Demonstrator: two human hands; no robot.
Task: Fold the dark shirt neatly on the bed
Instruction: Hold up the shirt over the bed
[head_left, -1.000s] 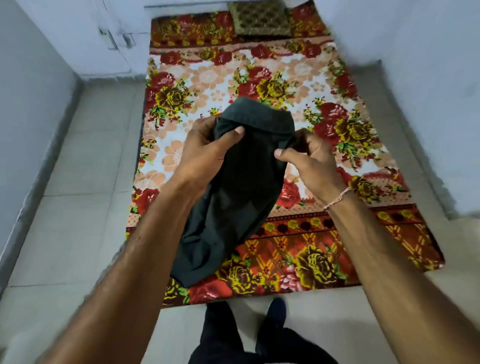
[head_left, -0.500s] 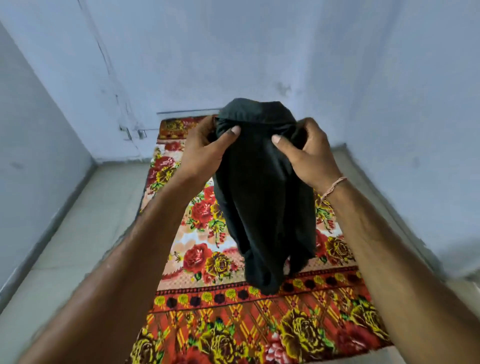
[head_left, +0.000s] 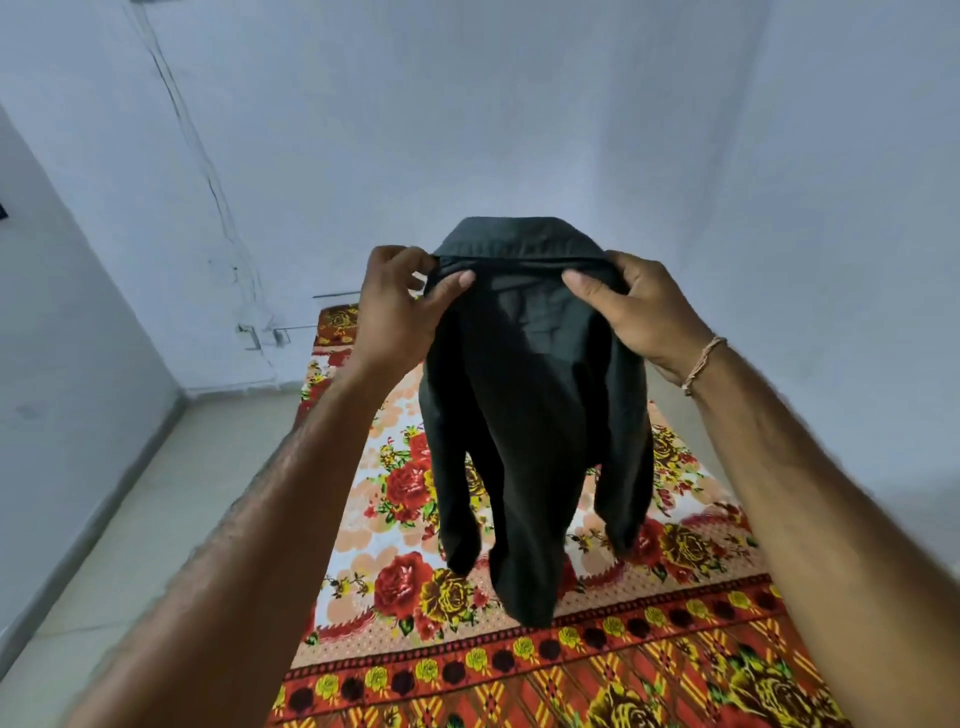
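Aloft, both arms outstretched, left hand and right hand pinching dark shirt shoulders

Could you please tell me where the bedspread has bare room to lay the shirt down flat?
The floral bedspread shows bare between its left edge and the hanging dark shirt, and across the patterned border strip nearest the camera. The stretch directly behind the shirt is hidden. It is crowded only up at the collar, where the left hand and right hand grip it.

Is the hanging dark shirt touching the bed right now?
Cannot tell. In the head view the dark shirt hangs from both hands, its lowest tip overlapping the bed with no visible gap or contact.
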